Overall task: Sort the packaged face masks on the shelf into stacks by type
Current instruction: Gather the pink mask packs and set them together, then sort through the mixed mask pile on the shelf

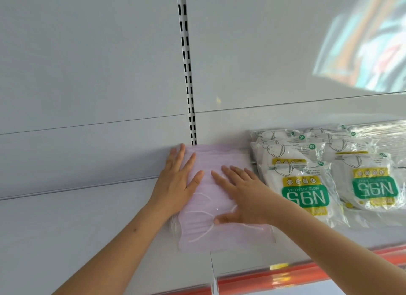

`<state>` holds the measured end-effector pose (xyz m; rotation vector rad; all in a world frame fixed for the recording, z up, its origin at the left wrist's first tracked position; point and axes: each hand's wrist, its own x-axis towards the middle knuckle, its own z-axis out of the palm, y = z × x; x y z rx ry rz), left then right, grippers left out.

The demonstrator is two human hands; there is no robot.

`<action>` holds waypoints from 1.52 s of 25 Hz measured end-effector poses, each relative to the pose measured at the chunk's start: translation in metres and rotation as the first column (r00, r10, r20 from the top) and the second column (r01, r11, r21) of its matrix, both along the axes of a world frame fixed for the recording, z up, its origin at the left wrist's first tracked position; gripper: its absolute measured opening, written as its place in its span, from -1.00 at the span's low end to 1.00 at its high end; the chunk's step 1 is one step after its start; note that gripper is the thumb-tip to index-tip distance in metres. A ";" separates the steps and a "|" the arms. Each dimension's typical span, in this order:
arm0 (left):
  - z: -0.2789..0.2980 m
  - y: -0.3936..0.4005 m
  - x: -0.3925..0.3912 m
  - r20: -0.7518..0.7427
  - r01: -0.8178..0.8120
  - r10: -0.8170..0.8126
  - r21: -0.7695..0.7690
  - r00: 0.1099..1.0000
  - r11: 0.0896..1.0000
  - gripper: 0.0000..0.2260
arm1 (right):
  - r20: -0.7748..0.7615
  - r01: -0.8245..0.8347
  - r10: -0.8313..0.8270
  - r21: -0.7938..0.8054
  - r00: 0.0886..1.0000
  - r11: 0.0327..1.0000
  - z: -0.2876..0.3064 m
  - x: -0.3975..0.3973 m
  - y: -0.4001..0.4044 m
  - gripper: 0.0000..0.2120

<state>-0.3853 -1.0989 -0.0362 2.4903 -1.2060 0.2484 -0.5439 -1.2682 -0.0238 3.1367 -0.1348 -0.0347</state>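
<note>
- Lilac masks in clear plastic form a stack of purple mask packs [217, 198] at the lower centre of the frame, lying flat on the white shelf [77, 239]; white ear loops show through the top wrapper.
- The left hand [178, 182] lies on the left side of this stack with straight, spread fingers, the fingertips reaching toward the far edge near the back wall; nothing is grasped, the palm simply presses down.
- The right hand [239, 198] rests flat on the right part of the same stack, fingers extended and released, thumb stretched toward the near side over the ear loops.
- Both forearms come in from the bottom of the frame, one from the lower left and one from the lower right.
- To the right of centre, near but apart from the purple stack, lie overlapping N95 mask packs [305, 184], white with green and yellow labels, printed upside down as seen here; a second pile of N95 packs [373, 180] sits just beside them toward the right edge.
- A slotted upright [186, 63] runs down the back panel from the top centre to just behind the purple stack.
- A red price strip [307, 272] lines the shelf's front edge at the lower right.
</note>
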 end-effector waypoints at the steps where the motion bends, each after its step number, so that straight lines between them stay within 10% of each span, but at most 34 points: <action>1: 0.002 0.002 0.000 -0.033 -0.004 0.004 0.008 0.999 1.000 0.01 | 0.051 0.012 -0.013 0.016 0.999 1.000 0.001 -0.001 0.000 -0.01; 6: 0.013 0.021 -0.012 -0.085 -0.084 0.071 -0.155 0.994 0.984 -0.15 | 0.091 0.056 -0.061 0.050 0.994 0.997 -0.005 -0.005 0.010 -0.06; 13: -0.015 0.034 -0.048 -0.149 0.123 -0.084 0.269 0.985 0.955 -0.09 | 0.168 0.148 -0.197 0.266 0.966 0.952 0.002 0.007 0.014 -0.32; 19: 0.005 0.052 -0.052 -0.115 -0.049 0.035 -0.120 0.993 0.992 -0.17 | 0.563 -0.158 -0.213 0.537 0.798 0.829 0.078 0.061 0.068 -0.50; 22: 0.000 0.085 -0.043 -0.189 -0.258 0.194 -0.419 0.963 0.870 -0.34 | 0.641 -0.334 -0.162 0.579 0.750 0.744 0.113 0.108 0.123 -0.54; 29: 0.019 0.274 0.003 -0.197 -0.586 0.570 -0.478 0.797 0.654 -0.34 | 0.643 -0.545 0.069 0.581 0.763 0.605 0.125 0.217 0.303 -0.55; 38: 0.016 0.593 0.091 -0.330 -0.772 0.758 -0.537 0.563 0.340 -0.59 | 0.235 -0.271 0.147 0.908 0.961 0.319 0.085 0.366 0.628 -0.46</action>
